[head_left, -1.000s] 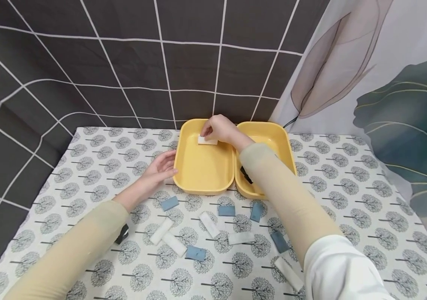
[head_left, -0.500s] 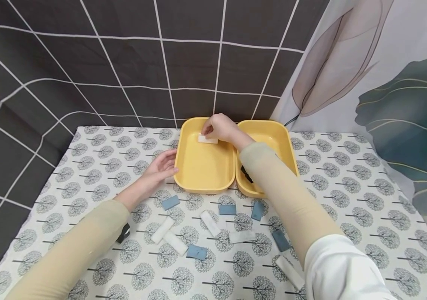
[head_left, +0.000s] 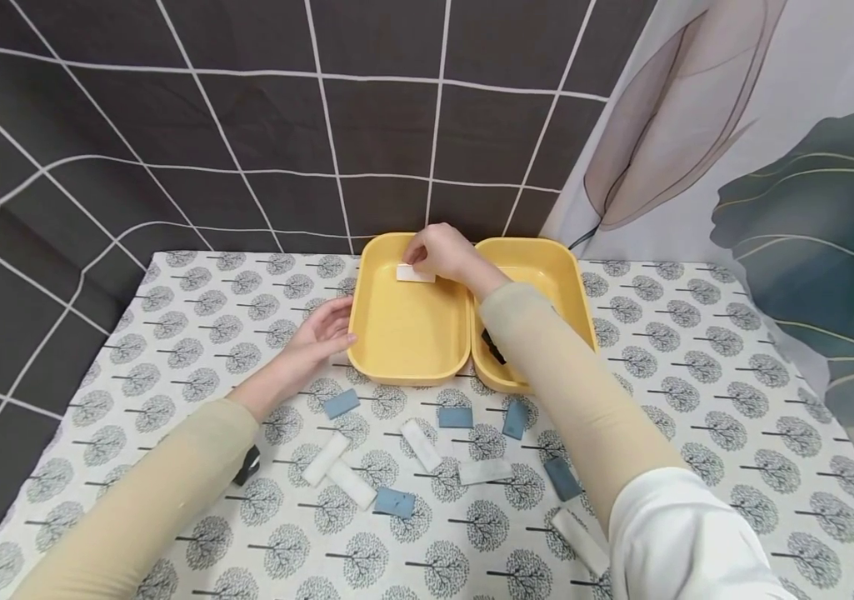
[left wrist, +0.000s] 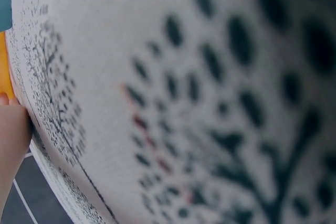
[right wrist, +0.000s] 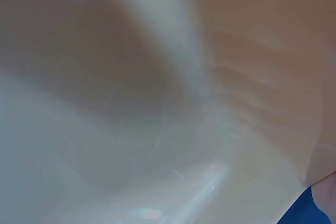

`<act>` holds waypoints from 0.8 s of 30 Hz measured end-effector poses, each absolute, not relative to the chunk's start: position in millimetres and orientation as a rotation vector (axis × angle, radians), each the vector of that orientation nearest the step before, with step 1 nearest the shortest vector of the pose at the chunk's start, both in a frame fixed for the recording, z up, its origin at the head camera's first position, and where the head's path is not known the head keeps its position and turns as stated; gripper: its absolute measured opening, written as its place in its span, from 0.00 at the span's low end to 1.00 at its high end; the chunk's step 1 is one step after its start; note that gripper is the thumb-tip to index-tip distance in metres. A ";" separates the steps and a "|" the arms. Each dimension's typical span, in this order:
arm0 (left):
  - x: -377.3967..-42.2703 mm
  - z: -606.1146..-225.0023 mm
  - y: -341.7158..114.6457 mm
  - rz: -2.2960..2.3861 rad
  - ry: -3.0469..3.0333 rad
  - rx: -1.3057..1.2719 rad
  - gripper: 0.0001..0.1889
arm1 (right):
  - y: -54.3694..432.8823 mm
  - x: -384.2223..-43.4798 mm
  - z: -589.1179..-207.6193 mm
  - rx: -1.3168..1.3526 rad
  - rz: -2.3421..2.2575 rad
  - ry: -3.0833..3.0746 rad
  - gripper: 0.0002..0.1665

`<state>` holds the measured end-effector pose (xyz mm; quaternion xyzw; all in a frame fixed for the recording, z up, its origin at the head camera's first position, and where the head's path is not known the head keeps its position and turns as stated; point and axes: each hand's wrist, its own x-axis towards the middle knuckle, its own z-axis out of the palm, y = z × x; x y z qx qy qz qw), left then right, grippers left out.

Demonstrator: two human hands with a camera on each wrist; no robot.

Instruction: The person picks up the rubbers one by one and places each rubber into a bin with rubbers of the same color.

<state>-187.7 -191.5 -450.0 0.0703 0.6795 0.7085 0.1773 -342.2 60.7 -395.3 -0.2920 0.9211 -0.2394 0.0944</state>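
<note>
Right hand (head_left: 441,252), at the upper centre of the head view, is pinching a white block (head_left: 410,276) inside the top part of the left yellow tray (head_left: 409,350); whether the block is touching the tray's floor cannot be told. Left hand (head_left: 324,332), just left of centre, is resting relaxed fingers and thumb against that tray's outer left side. Dark wall covering (head_left: 382,42) with white lines is filling the top and left, printed tablecloth (head_left: 734,400) is spreading across the lower half, and a leaf-patterned curtain (head_left: 831,233) is hanging at the upper right. Close beside the first tray, the right yellow tray (head_left: 580,308) is standing partly behind the right sleeve (head_left: 569,375). Below both trays, five loose white blocks (head_left: 421,445) are lying scattered among five shorter blue blocks (head_left: 455,417).
</note>
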 end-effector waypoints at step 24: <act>-187.3 -450.9 -191.3 2.014 1.914 0.195 0.40 | 67.8 -340.7 -382.9 -0.854 -0.935 2.682 0.10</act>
